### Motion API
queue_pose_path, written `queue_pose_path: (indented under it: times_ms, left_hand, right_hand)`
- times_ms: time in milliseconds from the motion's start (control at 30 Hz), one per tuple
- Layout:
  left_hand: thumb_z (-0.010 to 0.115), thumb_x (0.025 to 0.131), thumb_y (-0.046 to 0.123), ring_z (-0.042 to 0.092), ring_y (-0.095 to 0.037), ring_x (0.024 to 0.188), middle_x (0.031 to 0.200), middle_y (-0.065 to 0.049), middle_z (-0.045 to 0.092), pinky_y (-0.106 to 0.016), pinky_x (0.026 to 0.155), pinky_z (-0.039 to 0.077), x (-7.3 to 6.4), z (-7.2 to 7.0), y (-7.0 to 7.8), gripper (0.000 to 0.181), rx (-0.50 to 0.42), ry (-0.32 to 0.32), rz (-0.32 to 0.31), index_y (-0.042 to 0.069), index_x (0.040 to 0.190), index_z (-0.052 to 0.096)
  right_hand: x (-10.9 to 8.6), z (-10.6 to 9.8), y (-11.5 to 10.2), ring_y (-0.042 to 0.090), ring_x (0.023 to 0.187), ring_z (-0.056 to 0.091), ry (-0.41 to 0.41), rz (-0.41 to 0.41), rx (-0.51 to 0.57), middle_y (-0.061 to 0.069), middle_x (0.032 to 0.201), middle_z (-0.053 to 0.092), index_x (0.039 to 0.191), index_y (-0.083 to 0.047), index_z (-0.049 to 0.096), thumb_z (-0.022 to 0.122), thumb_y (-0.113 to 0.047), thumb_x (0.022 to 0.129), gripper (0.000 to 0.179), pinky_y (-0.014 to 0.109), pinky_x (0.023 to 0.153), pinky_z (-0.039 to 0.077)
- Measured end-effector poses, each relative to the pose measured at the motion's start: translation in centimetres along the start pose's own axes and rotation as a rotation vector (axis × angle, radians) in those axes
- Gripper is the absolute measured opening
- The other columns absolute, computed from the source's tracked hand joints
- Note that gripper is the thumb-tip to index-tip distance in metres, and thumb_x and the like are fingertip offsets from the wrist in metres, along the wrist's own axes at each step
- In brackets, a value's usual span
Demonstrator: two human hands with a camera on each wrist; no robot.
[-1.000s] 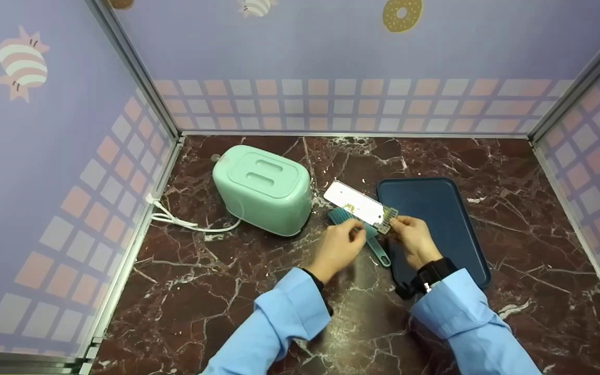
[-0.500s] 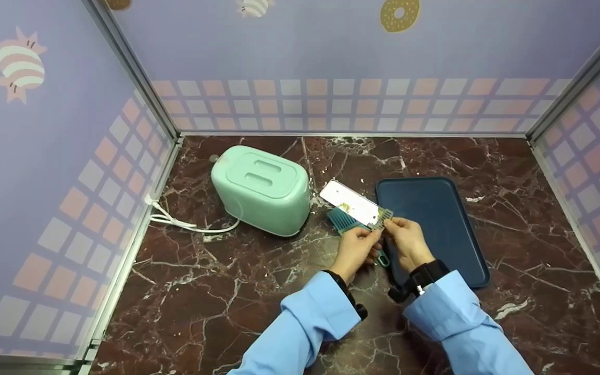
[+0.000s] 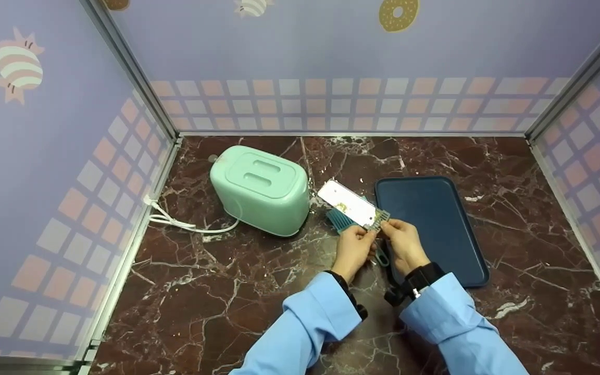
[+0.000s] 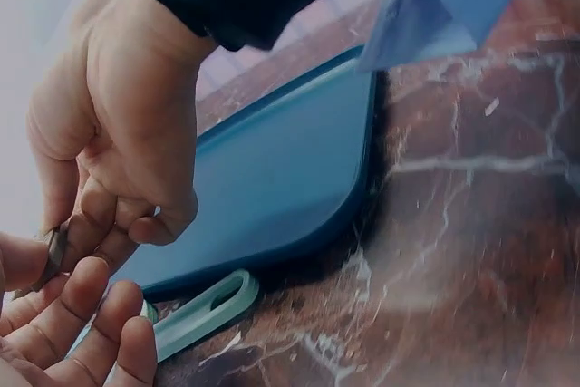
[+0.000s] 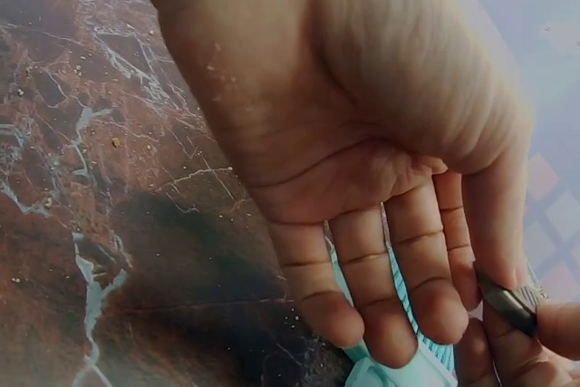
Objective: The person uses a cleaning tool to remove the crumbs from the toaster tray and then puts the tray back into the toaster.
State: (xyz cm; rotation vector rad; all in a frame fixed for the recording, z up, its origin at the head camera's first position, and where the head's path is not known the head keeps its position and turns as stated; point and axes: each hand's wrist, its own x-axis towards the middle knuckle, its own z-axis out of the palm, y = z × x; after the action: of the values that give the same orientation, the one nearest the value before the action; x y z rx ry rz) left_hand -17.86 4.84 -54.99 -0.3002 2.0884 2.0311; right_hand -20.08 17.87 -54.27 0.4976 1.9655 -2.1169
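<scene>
A flat, shiny crumb tray (image 3: 346,200) with a slotted end and some yellowish crumbs on it is held between both hands. My left hand (image 3: 353,252) pinches the slotted end from the left, thumb against fingers. At the same end, my right hand (image 3: 405,246) pinches the corner nearer the blue tray. Underneath, a teal brush (image 3: 340,221) is partly covered by the crumb tray and the left hand; its looped handle (image 4: 208,314) shows in the left wrist view. The right wrist view has the grey edge of the crumb tray (image 5: 509,305) between thumb and fingers.
A mint-green toaster (image 3: 261,190) stands left of the hands, its white cord (image 3: 190,227) running to the left wall. On the right lies a dark blue tray (image 3: 430,224). Pale crumbs dot the marbled tabletop (image 3: 185,312). Patterned panels (image 3: 352,62) enclose the back and sides.
The left hand has moved right from over the brush and now grips the crumb tray's slotted end as well. The crumb tray and right hand have shifted slightly left.
</scene>
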Motion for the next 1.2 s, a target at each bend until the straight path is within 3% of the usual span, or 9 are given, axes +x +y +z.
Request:
queue_pose_path:
  times_ms: [200,400,633,867,1067,1200]
  left_hand:
    - [0.065,0.102,0.023,0.069,-0.028,0.073,0.077,-0.008,0.069,-0.024,0.055,0.044,0.3,-0.5,0.0,0.017,0.191,0.012,0.03,0.009,0.092,0.065]
    - [0.065,0.102,0.023,0.068,-0.024,0.07,0.078,-0.01,0.071,-0.024,0.054,0.043,0.3,-0.8,0.0,0.019,0.26,0.008,0.048,0.009,0.089,0.065]
    - [0.065,0.102,0.018,0.07,-0.026,0.069,0.074,-0.008,0.069,-0.027,0.054,0.05,0.4,-1.4,0.3,0.017,0.203,-0.028,0.026,0.006,0.091,0.064]
    - [0.064,0.103,0.016,0.072,-0.03,0.074,0.075,-0.01,0.069,-0.042,0.065,0.06,0.6,-1.8,0.5,0.015,0.137,-0.063,0.004,0.005,0.093,0.063]
    - [0.064,0.103,0.016,0.073,-0.029,0.074,0.076,-0.01,0.07,-0.044,0.068,0.061,0.6,-2.0,0.4,0.014,0.084,-0.088,-0.009,0.005,0.095,0.063]
    - [0.063,0.103,0.015,0.073,-0.03,0.075,0.076,-0.01,0.07,-0.044,0.068,0.061,0.6,-2.2,0.3,0.014,0.058,-0.117,-0.012,0.004,0.094,0.063]
  right_hand:
    - [-0.3,0.1,-0.1,0.018,0.084,0.058,-0.021,0.02,0.011,0.001,0.084,0.063,0.113,0.008,0.06,0.053,-0.013,0.107,0.023,0.031,0.078,0.048]
    - [-0.2,0.0,0.4,0.018,0.079,0.053,-0.026,0.012,-0.036,0.002,0.085,0.06,0.105,0.003,0.061,0.054,-0.017,0.107,0.021,0.03,0.073,0.044]
    - [-0.1,-0.2,0.7,0.016,0.075,0.053,-0.031,0.015,-0.035,0.0,0.083,0.061,0.099,-0.001,0.061,0.058,-0.018,0.106,0.018,0.029,0.07,0.042]
    - [0.1,-0.4,0.7,0.015,0.076,0.063,-0.045,0.021,0.02,-0.001,0.08,0.067,0.102,-0.002,0.061,0.064,-0.015,0.102,0.013,0.028,0.07,0.046]
    - [-0.1,-0.7,0.3,0.014,0.074,0.065,-0.047,0.032,0.074,-0.001,0.08,0.066,0.116,0.002,0.059,0.062,-0.024,0.104,0.028,0.025,0.068,0.047]
    - [-0.1,-1.0,0.1,0.017,0.075,0.065,-0.043,0.006,0.069,0.002,0.081,0.064,0.116,0.005,0.06,0.056,-0.029,0.107,0.036,0.028,0.072,0.052]
